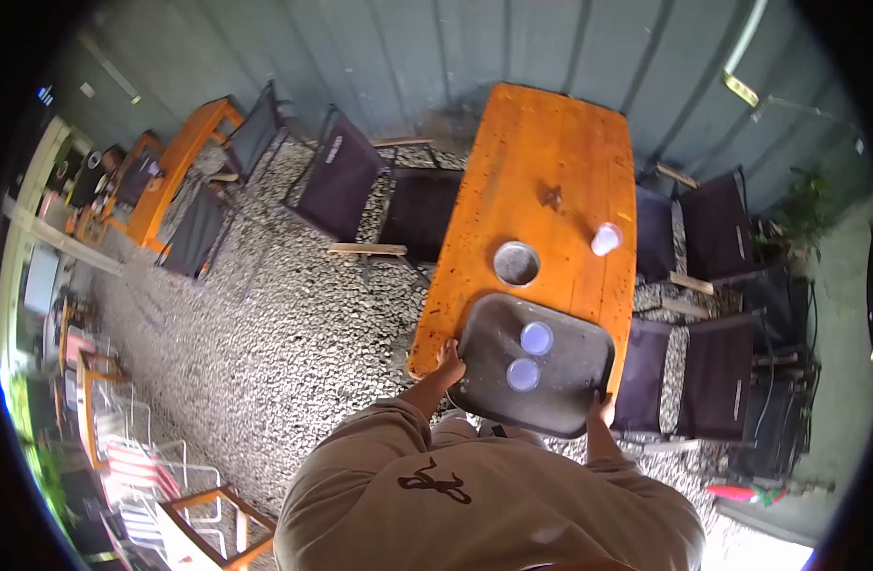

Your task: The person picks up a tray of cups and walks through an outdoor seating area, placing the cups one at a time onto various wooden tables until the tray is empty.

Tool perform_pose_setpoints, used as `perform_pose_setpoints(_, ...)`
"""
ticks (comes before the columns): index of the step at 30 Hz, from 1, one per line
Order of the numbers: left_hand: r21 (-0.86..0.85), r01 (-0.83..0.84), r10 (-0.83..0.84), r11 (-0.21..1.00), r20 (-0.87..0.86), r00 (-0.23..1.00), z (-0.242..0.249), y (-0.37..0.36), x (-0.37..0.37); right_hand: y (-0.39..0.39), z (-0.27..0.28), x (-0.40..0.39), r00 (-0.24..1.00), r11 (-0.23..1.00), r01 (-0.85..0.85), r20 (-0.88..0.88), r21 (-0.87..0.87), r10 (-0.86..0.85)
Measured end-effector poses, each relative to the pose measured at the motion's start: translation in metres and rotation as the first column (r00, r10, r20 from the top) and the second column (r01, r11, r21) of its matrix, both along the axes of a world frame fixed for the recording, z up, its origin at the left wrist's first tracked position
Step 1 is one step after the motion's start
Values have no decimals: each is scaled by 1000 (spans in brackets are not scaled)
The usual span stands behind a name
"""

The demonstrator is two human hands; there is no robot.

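Observation:
A dark serving tray (570,381) lies at the near end of the orange wooden table (541,143), its front edge jutting past the table's end. My left hand (449,364) grips the tray's left edge, and my right hand (601,411) holds its right edge near the front corner. Two cups (536,338) with pale purple tops stand on the tray, one just in front of the other. Beyond the tray's far edge sits a round metal ashtray (516,264). A clear plastic cup (606,239) is near the table's right side.
Dark fabric folding chairs (334,181) flank the table on both sides. Gravel (265,314) covers the floor. A second wooden table (184,167) with chairs is at the far left. Striped chairs (141,471) are at the lower left. A corrugated metal wall (398,57) closes the back.

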State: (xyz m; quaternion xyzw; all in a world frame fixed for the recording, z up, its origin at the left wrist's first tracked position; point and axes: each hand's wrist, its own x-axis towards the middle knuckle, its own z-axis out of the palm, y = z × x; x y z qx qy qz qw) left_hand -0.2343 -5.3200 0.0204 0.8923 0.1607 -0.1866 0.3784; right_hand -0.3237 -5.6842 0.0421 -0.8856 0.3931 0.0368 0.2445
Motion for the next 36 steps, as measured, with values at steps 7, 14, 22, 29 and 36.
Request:
perform_pose_setpoints(7,27,-375,372,927,71,925,4,12,-67,-15,-33,5,915,942,-335,228,-27,332)
perform_pose_setpoints(14,-134,-781,792,610,70,606,33,-12,-203,3,16,53,616,632,-770,357,85,702)
perform_pose_setpoints(22,-208,-976,983,57,181,19,58,-56,-403,92,92,18,261,-45,-845,484,533,836)
perform_pose_setpoints(29,-68,-911,886,-408,210,-413,145,-86,-586,227,100,-106,-2,-434,-638,562,636,827)
perform_pose_setpoints(36,-121,-702,622,-702,376,-687,186,-150,-748,336,123,-289,-311,-664,-317,588,677,747)
